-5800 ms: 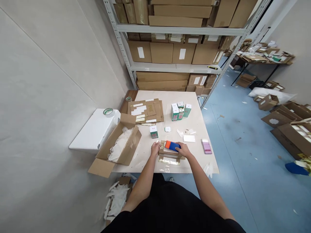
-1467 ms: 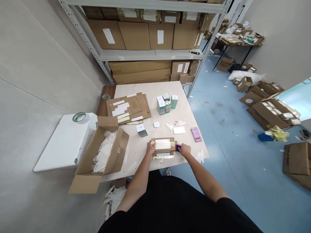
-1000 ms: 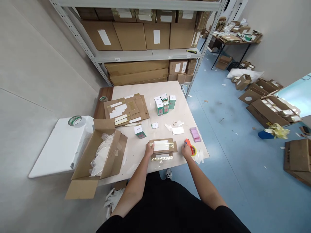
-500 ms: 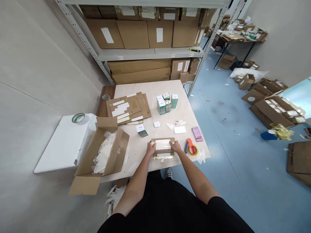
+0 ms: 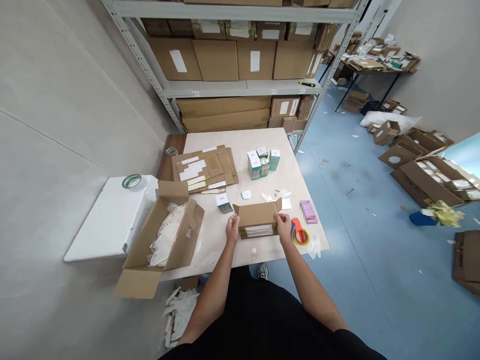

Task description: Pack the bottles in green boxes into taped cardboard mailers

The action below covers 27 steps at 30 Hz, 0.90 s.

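In front of me on the table stands a small cardboard box (image 5: 258, 215), tipped so a brown flap faces up and a white label shows low on its near side. My left hand (image 5: 232, 227) pinches its left edge. At the opposite end my right hand (image 5: 284, 225) grips the right edge, fingers closed on the cardboard. A tape dispenser (image 5: 299, 230) with an orange-red handle lies just right of my right hand. Close behind my left hand is a green and white carton (image 5: 224, 203). Further back stand several similar green cartons (image 5: 258, 164).
On the left, an open cardboard box (image 5: 176, 240) holds white packing material. Flattened cardboard (image 5: 206, 170) lies at the table's back left, with a tape roll (image 5: 131, 181) on a white surface. A shelf rack (image 5: 225, 89) stands behind the table; boxes sit on the floor at right.
The small box has been tilted up and its flaps now stand out at the sides. Both hands have moved from its ends to its upper edges. The view has shifted slightly.
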### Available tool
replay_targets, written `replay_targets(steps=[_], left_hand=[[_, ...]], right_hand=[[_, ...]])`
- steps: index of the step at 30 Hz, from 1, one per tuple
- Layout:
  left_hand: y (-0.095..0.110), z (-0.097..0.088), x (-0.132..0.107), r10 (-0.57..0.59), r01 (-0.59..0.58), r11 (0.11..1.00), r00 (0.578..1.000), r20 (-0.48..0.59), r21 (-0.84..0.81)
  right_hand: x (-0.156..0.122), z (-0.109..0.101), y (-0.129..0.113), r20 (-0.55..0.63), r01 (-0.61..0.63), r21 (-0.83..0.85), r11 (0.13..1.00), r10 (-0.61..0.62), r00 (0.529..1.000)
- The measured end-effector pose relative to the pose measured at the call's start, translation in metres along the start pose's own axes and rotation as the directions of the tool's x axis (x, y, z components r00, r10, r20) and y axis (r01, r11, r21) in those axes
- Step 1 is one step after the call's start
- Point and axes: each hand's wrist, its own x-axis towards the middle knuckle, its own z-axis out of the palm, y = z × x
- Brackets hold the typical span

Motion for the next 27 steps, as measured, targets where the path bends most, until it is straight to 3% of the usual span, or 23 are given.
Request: replay_targets(steps=[3, 6, 9, 12, 16, 20, 23, 27], left_hand=[[-0.013, 0.009, -0.006, -0.064, 0.063, 0.997, 0.998, 0.007, 0.043], [-0.029, 0.016, -0.01, -0.193, 0.182, 0.971, 0.979, 0.062, 0.155], [-0.037, 0.021, -0.01, -0.255, 0.228, 0.942, 0.963, 0.084, 0.245], [-0.034, 0.025, -0.005, -0.224, 0.184, 0.95, 0.965, 0.139, 0.254], [-0.025, 0.022, -0.002, -0.17, 0.146, 0.969, 0.979, 0.109, 0.199], [-0.021, 0.016, -0.009, -0.006, 0.01, 0.999, 0.997, 0.078, -0.048], [-0.022, 0.017, -0.018, 0.096, -0.082, 0.985, 0.992, 0.085, -0.154], [-0.023, 0.02, -0.031, 0.026, -0.023, 0.998, 0.997, 0.073, -0.053]], right_hand=[[0.001, 0.015, 0.02, 0.025, -0.052, 0.073, 0.996, 0.05, 0.998], [-0.001, 0.027, 0.043, 0.098, -0.166, -0.017, 0.986, 0.167, 0.981], [-0.002, 0.031, 0.056, 0.059, -0.114, -0.112, 0.987, 0.121, 0.991], [0.003, 0.028, 0.051, 0.083, -0.038, -0.112, 0.993, 0.048, 0.995], [0.01, 0.009, 0.031, 0.171, -0.097, -0.052, 0.994, 0.105, 0.98], [0.005, -0.011, 0.019, 0.048, -0.059, 0.205, 0.977, 0.05, 0.998], [-0.002, -0.015, 0.022, 0.014, -0.036, 0.35, 0.936, 0.033, 0.999], [-0.002, -0.008, 0.034, 0.111, -0.131, 0.284, 0.95, 0.103, 0.988]])
